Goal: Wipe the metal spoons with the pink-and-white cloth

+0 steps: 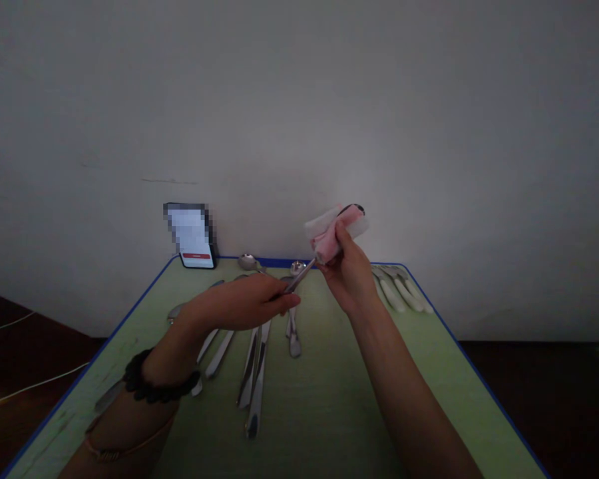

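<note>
A metal utensil [303, 275] is held up above the table, slanting from lower left to upper right. My left hand [249, 301] is closed on its handle end. At its other end, my right hand [350, 267] pinches a pink and white cloth [335, 234] wrapped around it. A dark, rounded edge shows at the top of the cloth; the utensil's head is mostly hidden. Below my left hand lie several metal knives [255, 392]. Small spoons [293, 332] lie between my hands, beneath the utensil.
A phone [192, 236] leans against the wall at the table's back left. Several forks with pale handles [402, 293] lie at the back right. A spoon [248, 261] rests near the back edge. The green table [329, 399] has a blue rim.
</note>
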A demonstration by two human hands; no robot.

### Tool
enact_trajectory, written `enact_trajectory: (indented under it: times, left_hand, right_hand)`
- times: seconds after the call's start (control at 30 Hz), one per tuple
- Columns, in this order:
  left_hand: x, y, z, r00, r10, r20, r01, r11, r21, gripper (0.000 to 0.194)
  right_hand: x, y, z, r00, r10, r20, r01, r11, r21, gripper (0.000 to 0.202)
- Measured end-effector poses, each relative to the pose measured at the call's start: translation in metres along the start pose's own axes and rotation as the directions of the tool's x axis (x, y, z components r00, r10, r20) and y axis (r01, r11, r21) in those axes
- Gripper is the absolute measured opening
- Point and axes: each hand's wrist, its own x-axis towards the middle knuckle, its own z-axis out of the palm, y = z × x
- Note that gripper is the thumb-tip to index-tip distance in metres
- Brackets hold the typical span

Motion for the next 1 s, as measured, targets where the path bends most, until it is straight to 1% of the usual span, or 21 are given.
enact_trajectory:
  times: [0.17,0.53,0.77,1.0]
  left_hand:
    - [-0.0006,-0.0004,0.0005,1.000,0.013,-0.025,-0.013,1.000,0.006,0.037]
    - [-0.0007,-0.0018,0.0014,1.000,0.012,-0.016,-0.012,1.000,-0.010,0.038]
    - [-0.0005,-0.0022,0.0014,1.000,0.002,-0.010,-0.002,1.000,-0.002,0.037]
    - [-0.0009,-0.0005,0.0002,1.000,0.020,-0.002,-0.020,1.000,-0.018,0.036]
  right_hand:
    - [0.0007,-0.0005,0.0005,1.000,0.004,-0.013,-0.004,1.000,0.011,0.026]
    - [0.0004,-0.0003,0.0006,1.000,0.009,-0.016,-0.009,0.999,0.030,0.025]
    - [0.0002,-0.0005,0.0007,1.000,0.006,0.006,-0.006,1.000,0.013,0.025]
    - [-0.0006,-0.0009,0.0013,1.000,0.001,0.013,-0.002,1.000,0.012,0.025]
